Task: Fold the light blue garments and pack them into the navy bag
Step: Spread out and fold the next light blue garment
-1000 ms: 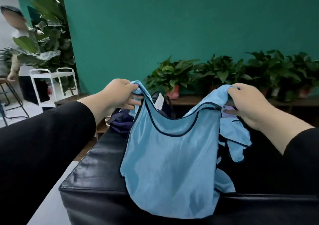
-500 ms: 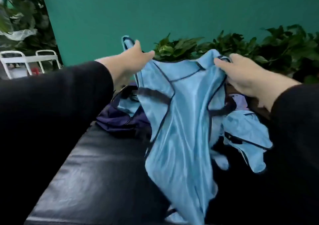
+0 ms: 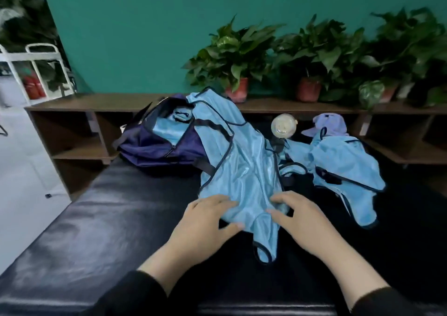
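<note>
Both hands, left hand point(image 3: 208, 221) and right hand point(image 3: 298, 215), lie spread with fingers straight on a light blue garment point(image 3: 244, 170), flattening it on the black desk point(image 3: 116, 209) for folding; the navy bag point(image 3: 159, 143) waits open behind.

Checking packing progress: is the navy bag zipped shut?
No, the navy bag lies open on the black bench, with light blue fabric showing inside its mouth.

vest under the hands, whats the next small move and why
Probably smooth the vest flat. It lies rumpled on the bench, its top draped over the bag, and both hands, left and right, rest at its lower end, well placed to spread it.
</note>
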